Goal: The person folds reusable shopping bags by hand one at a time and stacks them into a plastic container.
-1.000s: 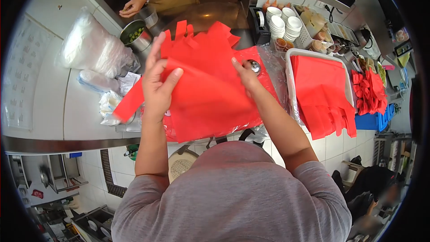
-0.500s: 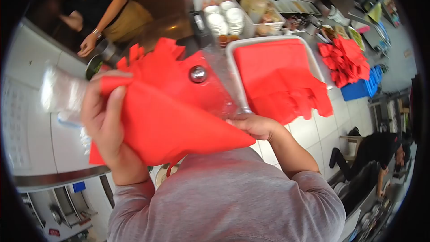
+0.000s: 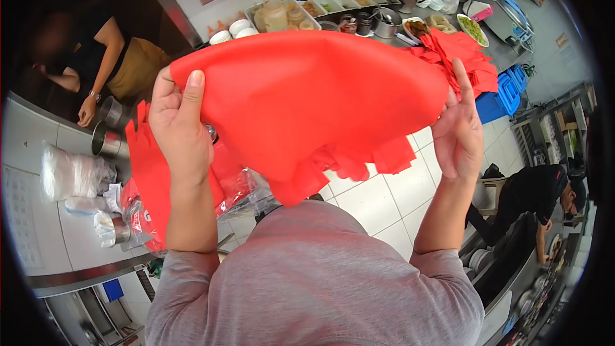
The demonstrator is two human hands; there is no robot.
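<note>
A large red fabric piece (image 3: 320, 90) with several strap-like strips along its lower edge is stretched between my hands in the head view. My left hand (image 3: 182, 122) pinches its left corner, thumb on top. My right hand (image 3: 458, 122) is at its right edge, index finger pointing up, with the fabric's edge against the other fingers. Below and left of my left hand, more red fabric (image 3: 150, 166) lies on clear plastic. A shiny round metal object (image 3: 211, 133) shows beside my left wrist. The white tray seen earlier is hidden behind the held fabric.
A crumpled red pile (image 3: 464, 64) lies at the right, above a blue crate (image 3: 492, 106). White bowls (image 3: 221, 37) and sauce containers (image 3: 275, 16) stand at the back. Plastic bags (image 3: 70, 170) sit at the left. One person (image 3: 112, 57) stands back left; another (image 3: 538, 198) is at the right.
The red fabric has been lifted off the left pile, moved right and spread wide. Both hands have risen, the right one outward. The view has turned to the right.
</note>
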